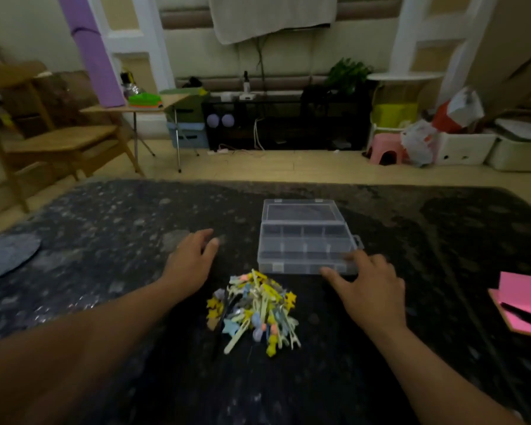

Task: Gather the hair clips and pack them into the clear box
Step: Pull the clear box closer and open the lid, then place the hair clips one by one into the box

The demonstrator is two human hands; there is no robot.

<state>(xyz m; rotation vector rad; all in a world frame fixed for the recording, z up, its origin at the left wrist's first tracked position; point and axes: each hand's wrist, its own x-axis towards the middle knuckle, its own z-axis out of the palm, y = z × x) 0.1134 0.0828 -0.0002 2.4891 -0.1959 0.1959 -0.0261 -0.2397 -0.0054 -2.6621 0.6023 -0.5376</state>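
A heap of pastel hair clips (pixel 253 311), yellow, blue, pink and cream, lies on the dark speckled table (pixel 105 271) in front of me. Just beyond it stands the clear box (pixel 304 240) with its lid swung open toward the far side and its divided compartments showing nothing inside. My left hand (pixel 190 265) rests flat on the table to the left of the box, fingers relaxed, holding nothing. My right hand (pixel 368 286) lies at the box's near right corner, fingers spread, fingertips touching its front edge.
A pink notebook with a dark pen (pixel 524 305) lies at the table's right edge. A grey round mat (pixel 3 256) sits at the left edge. Beyond the table are a wooden chair (pixel 43 133), a pink stool (pixel 385 151) and storage bins.
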